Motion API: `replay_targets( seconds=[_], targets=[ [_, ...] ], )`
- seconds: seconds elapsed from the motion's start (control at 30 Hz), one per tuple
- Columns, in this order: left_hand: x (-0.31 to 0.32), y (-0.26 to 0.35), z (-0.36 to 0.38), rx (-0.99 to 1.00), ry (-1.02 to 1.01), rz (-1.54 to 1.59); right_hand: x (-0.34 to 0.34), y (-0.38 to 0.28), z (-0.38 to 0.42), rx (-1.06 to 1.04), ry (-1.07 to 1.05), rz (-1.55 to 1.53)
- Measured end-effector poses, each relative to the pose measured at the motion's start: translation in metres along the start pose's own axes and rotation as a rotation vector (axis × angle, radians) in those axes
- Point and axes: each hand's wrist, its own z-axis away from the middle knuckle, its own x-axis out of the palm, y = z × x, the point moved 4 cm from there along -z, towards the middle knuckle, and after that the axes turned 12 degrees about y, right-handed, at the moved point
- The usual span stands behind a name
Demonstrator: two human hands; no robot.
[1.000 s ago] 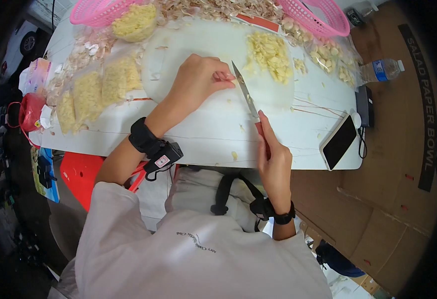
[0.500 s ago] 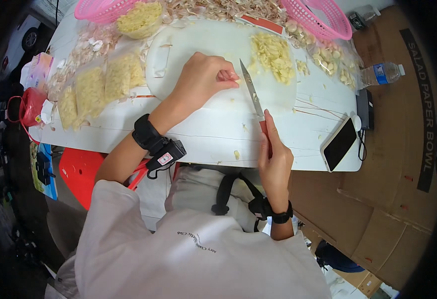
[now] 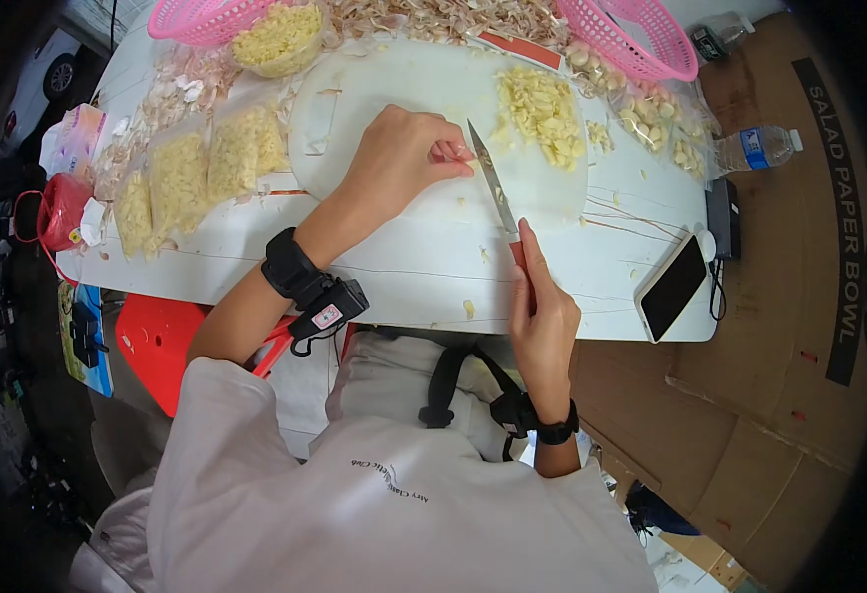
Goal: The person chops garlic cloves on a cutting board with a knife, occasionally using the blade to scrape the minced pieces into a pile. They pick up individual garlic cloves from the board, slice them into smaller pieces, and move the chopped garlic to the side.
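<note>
My right hand is wrapped round the red handle of a knife, its blade pointing up and to the left over the white cutting board. The tip of the blade is beside the fingertips of my left hand. Those fingers are pinched on a small pale piece, probably a garlic clove, mostly hidden. To the right on the board lies a pile of sliced garlic.
Bags of chopped garlic lie at the left, below a full bowl. Pink baskets and peels line the back. A phone, whole cloves and a bottle are at the right.
The knife in my right hand has shifted slightly left, bringing its blade closer to my left fingertips. My left hand has hardly moved.
</note>
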Motion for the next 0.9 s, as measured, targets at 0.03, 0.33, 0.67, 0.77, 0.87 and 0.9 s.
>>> replay_targets(
  seconds=[0.03, 0.33, 0.67, 0.77, 0.87, 0.9],
  targets=[
    [0.000, 0.000, 0.000, -0.004, -0.003, -0.003, 0.000, 0.000, 0.000, 0.000, 0.000, 0.000],
    [0.001, -0.001, 0.001, -0.014, 0.000, -0.004, 0.002, -0.001, 0.000, 0.016, -0.019, 0.001],
    [0.000, 0.001, -0.001, -0.013, -0.002, 0.021, 0.009, -0.002, -0.007, 0.004, -0.058, 0.099],
    [0.001, -0.002, -0.001, -0.024, -0.010, 0.035, 0.010, 0.000, -0.002, -0.012, 0.001, 0.062],
    [0.000, -0.002, -0.002, -0.036, -0.001, 0.047, 0.006, 0.001, -0.002, -0.015, 0.032, -0.023],
    [0.000, -0.002, -0.002, -0.035, 0.003, 0.045, 0.005, 0.001, -0.002, 0.002, 0.009, -0.057]
  ],
)
